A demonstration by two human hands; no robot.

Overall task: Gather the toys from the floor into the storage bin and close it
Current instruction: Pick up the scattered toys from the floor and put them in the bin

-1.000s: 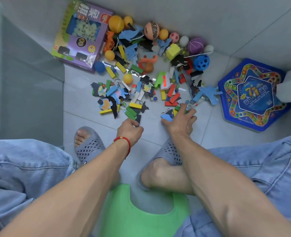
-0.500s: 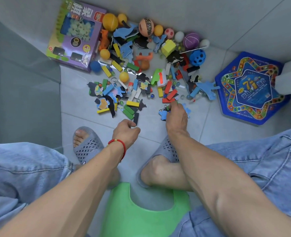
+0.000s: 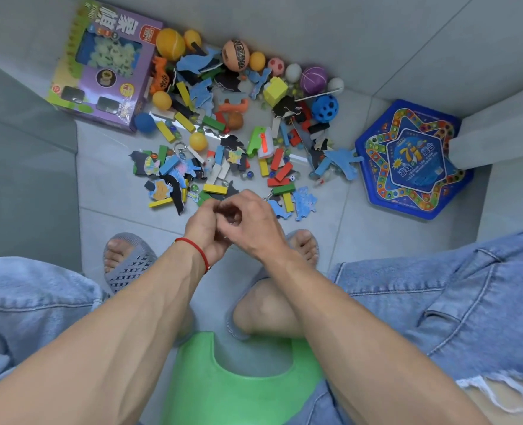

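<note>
A heap of toys (image 3: pixel 238 142) covers the grey floor ahead of me: foam puzzle pieces, coloured wooden blocks, marbles, and several balls along the wall, among them an orange basketball (image 3: pixel 235 55). My left hand (image 3: pixel 206 233), with a red string at the wrist, and my right hand (image 3: pixel 254 228) meet just above the near edge of the heap. Both have curled fingers. The left hand cups small toy pieces that are mostly hidden. The right hand's fingertips pinch something small against the left hand; only a small glint shows between them.
A purple toy box (image 3: pixel 106 65) lies at the far left and a blue hexagonal board game (image 3: pixel 413 161) at the right. Grey upholstered panels (image 3: pixel 24 179) close in both sides. My slippered feet (image 3: pixel 128 265) and a green stool (image 3: pixel 244 388) are below me.
My right hand has left the floor pieces and come back left to meet my left hand. The left hand rose slightly, and the two hands now touch.
</note>
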